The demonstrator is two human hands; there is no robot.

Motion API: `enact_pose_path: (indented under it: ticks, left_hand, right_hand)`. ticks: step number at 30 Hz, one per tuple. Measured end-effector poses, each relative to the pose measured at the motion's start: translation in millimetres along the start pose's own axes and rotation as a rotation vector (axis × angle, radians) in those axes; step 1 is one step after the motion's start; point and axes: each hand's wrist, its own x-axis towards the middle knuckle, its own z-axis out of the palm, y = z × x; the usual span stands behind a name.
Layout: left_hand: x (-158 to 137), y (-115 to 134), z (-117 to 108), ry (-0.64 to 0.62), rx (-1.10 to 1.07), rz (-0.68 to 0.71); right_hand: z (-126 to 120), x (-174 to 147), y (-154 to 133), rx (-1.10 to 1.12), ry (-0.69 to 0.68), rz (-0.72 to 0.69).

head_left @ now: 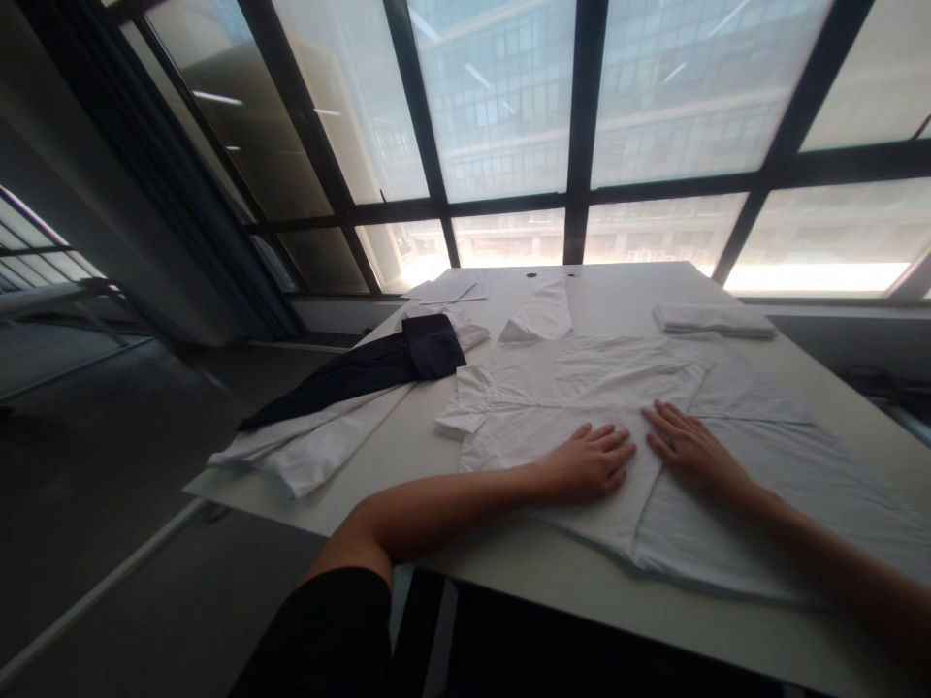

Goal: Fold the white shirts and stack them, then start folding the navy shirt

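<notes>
A white garment, by its cuffed sleeve at the left perhaps a shirt, lies spread over the table top. My left hand rests flat on the cloth, fingers stretched out and pointing right. Just beside it, my right hand also lies flat on the fabric, its fingers slightly spread and pointing up and left. A narrow gap separates the two hands, and a fold edge of the cloth runs down between them. Neither hand grips anything. Wrinkles cross the garment, and its right part reaches toward the frame's edge.
Dark navy and white clothes lie at the table's left edge, partly overhanging. Folded white cloth sits at the back right. A white cloth piece and paper sheets are farther back on the white table. Large windows stand behind.
</notes>
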Motion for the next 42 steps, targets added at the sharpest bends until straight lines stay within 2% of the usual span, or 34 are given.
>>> enact_pose_path:
  ticks: [6,9,14,17,27,34,36,42]
  left_hand:
    - [0,0,-1,-0.007,0.001,0.005]
    - [0,0,0,-0.009,0.003,-0.003]
    - [0,-1,1,-0.013,-0.006,0.000]
    - [0,-2,1,-0.012,-0.010,0.000]
    - [0,-2,1,-0.024,-0.010,-0.001]
    - [-2,-14,-17,-0.220,-0.059,0.085]
    - [-3,-18,-20,-0.241,-0.075,0.106]
    - [-2,-20,-17,-0.114,-0.080,0.120]
  right_hand:
    - [-1,2,26,-0.044,-0.042,0.162]
    - [-2,0,47,-0.065,-0.057,0.198]
    - [-3,-6,83,-0.096,-0.029,0.282]
    - [-4,-10,95,-0.088,-0.009,0.319]
    - [-5,-11,99,-0.065,-0.013,0.331]
    - [-6,-11,100,-0.073,-0.002,0.301]
    - [-7,-11,99,-0.083,0.004,0.306]
    - [-8,-10,98,-0.078,0.021,0.307]
